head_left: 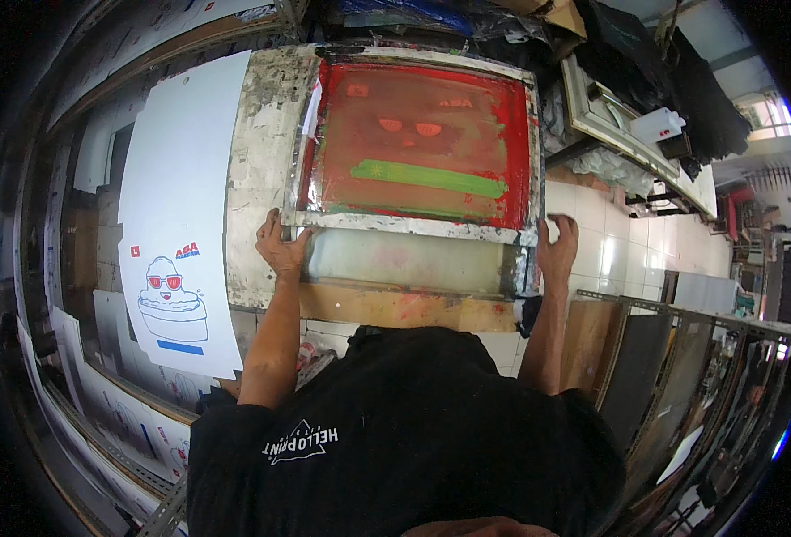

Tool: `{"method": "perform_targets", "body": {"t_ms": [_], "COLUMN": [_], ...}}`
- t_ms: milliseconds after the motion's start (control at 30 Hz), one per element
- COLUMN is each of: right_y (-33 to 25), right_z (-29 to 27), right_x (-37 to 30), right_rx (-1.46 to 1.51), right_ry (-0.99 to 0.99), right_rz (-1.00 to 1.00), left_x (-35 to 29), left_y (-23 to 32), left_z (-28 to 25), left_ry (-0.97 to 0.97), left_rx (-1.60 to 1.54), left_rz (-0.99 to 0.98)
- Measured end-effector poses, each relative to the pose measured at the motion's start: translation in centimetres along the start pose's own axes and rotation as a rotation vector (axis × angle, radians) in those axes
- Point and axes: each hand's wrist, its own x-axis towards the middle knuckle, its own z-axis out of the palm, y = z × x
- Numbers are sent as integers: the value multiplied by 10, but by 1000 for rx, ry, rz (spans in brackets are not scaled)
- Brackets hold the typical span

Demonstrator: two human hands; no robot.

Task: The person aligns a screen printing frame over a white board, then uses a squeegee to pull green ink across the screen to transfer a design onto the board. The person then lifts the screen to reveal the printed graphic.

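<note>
A screen printing frame (413, 225) lies before me, its mesh coated in red ink with a green band across the lower part. A cartoon face and lettering show faintly through the mesh. At its near left corner, my left hand (281, 249) is closed around the edge, thumb toward the middle. My right hand (558, 251) grips the near right corner with bent fingers. Below the frame's near edge, a pale printing bed (404, 258) shows, bordered by a wooden strip (404, 304). Whatever lies under the mesh is hidden.
To the left, a white printed sheet (185, 179) carries a cartoon in a tub. Racks (100, 376) with more printed sheets stand beyond it. A white bottle (657, 125) sits on a bench at the far right. Stacked boards (637, 345) stand at the near right above a tiled floor (592, 215).
</note>
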Motion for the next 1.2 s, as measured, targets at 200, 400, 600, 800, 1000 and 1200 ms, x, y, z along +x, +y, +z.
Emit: {"method": "perform_targets", "body": {"t_ms": [200,400,600,800,1000,1200], "right_y": [-34,35,56,13,53,40], "right_z": [84,145,169,156,167,164], "right_x": [140,255,269,276,279,279], "right_rx": [-121,-361,-16,110,163,243], "right_ry": [29,9,-364,-299,-276,-314], "right_rz": [-197,366,382,677,570,609], "left_x": [6,2,-1,1,0,-3], "left_y": [10,7,12,17,27,25], "left_z": [-11,-2,-8,-11,-6,-7], "left_ry": [-11,-48,-59,-70,-20,-12], "left_rx": [-59,-83,-116,-126,-146,-106], "left_rz": [19,-42,-65,-104,-126,-213]}}
